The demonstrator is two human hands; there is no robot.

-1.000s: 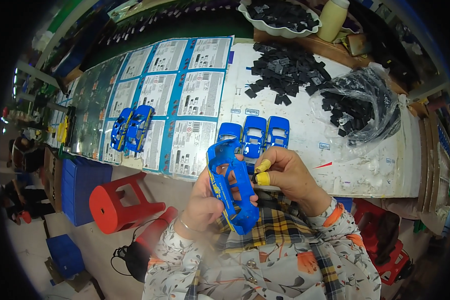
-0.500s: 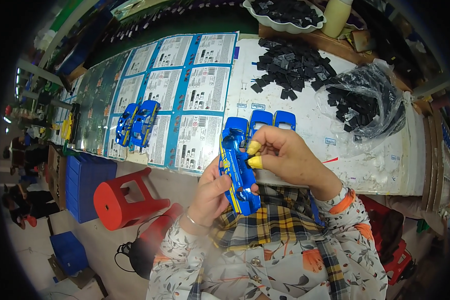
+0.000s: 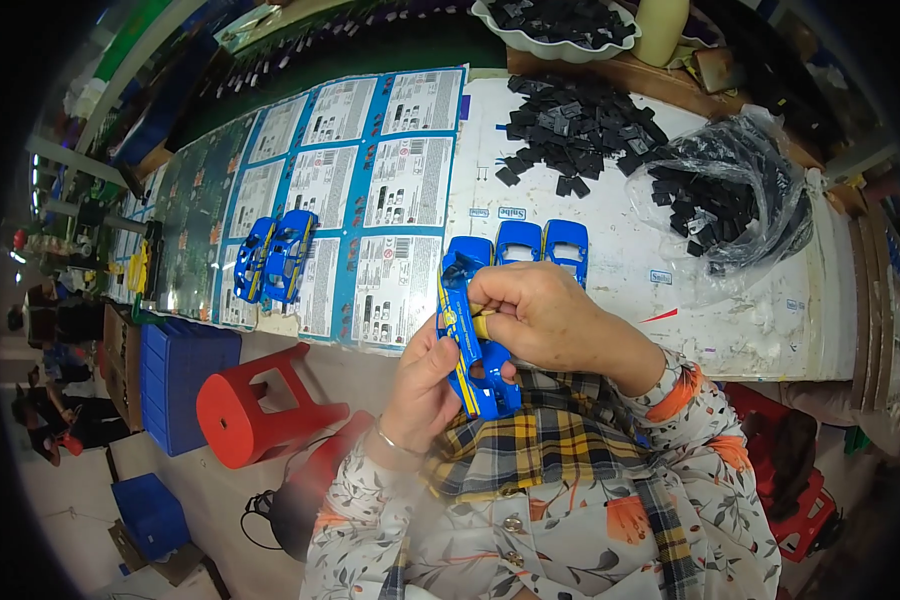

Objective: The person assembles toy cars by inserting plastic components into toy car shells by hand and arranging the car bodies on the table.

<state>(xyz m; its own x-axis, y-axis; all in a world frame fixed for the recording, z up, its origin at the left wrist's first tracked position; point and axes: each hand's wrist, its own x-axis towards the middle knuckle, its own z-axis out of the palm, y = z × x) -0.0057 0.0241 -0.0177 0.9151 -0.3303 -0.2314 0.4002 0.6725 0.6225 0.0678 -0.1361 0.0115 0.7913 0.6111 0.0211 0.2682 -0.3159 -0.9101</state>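
My left hand point(image 3: 420, 385) grips a blue toy car body point(image 3: 467, 335) with yellow stripes along its side, its hollow inside turned toward my right hand. The fingers of my right hand point(image 3: 555, 315), with yellow coverings on the tips, are pinched together and reach into the shell. Whatever they hold is hidden by the hand and the shell. Just beyond, two more blue car bodies, one point(image 3: 519, 238) beside the other point(image 3: 567, 240), lie on the white table. Further left, another pair, one striped body point(image 3: 253, 262) against a second point(image 3: 290, 258), rests on printed sheets.
Small black flat pieces point(image 3: 580, 135) are heaped on the white table point(image 3: 610, 340). More fill a clear plastic bag point(image 3: 780, 215) at right and a white scalloped bowl point(image 3: 540, 48) at the back. Printed card sheets point(image 3: 400, 180) cover the left. A red stool point(image 3: 235, 420) and blue crate point(image 3: 175, 385) stand below.
My right hand has moved slightly left and deeper into the car body, its fingertips now mostly hidden. My left hand keeps its hold. The whole view has shifted slightly.
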